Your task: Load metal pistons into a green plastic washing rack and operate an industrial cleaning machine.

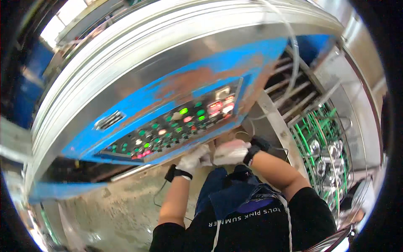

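Note:
Both my hands wear white gloves and black wrist bands. My left hand (194, 158) and my right hand (230, 152) are held close together just below the lower edge of a blue, rust-worn control panel (176, 122) studded with green, red and white lit buttons. The gloved fingers are curled and touch or nearly touch each other. Whether they hold some small thing between them is hidden by blur and the gloves. A thin cable runs from each wrist band.
A big steel machine drum (138, 46) curves above the panel. To the right, green wires and shiny metal spools (329, 151) fill a frame with steel rods. A stained concrete floor (121, 206) lies below. My dark apron (235, 197) hangs in front.

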`<action>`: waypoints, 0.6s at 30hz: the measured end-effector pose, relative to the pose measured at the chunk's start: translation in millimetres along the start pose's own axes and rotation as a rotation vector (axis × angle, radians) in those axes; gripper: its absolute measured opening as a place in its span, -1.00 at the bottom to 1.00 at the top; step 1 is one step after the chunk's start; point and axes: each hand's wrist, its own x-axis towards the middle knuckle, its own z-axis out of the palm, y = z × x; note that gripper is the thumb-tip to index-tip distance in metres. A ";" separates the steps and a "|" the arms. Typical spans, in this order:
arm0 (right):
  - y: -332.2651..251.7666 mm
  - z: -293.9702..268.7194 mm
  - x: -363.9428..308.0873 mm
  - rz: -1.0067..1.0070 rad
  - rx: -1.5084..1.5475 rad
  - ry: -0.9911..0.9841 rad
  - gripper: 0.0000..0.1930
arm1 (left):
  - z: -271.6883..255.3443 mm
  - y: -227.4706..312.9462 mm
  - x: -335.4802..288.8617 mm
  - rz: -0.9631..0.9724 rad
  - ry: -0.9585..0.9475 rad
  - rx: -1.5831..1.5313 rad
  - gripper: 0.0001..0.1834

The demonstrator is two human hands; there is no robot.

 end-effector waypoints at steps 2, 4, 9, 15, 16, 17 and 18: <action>26.1 29.1 -38.0 0.169 0.088 0.062 -0.56 | 37.6 -8.6 13.1 -0.190 -0.110 0.056 -0.70; 38.9 45.9 -87.8 0.274 0.213 0.189 -0.55 | 78.5 -7.9 16.0 -0.387 -0.223 0.138 -0.67; 65.8 114.7 -208.9 0.425 0.573 0.640 -0.56 | 173.3 -19.5 31.5 -0.538 -0.503 0.447 -0.55; 50.2 168.1 -364.3 0.685 0.743 1.289 -0.60 | 311.0 -27.5 11.4 -0.370 -1.018 0.760 -0.63; 50.7 188.0 -384.8 0.701 0.801 1.478 -0.60 | 340.3 -27.1 5.8 -0.378 -1.048 0.782 -0.63; 46.8 204.6 -401.6 0.894 0.569 1.677 -0.60 | 366.4 -28.8 -1.2 -0.297 -1.176 0.844 -0.64; 50.2 216.5 -425.9 0.938 0.397 1.798 -0.62 | 388.9 -31.8 -10.3 -0.210 -1.299 0.901 -0.65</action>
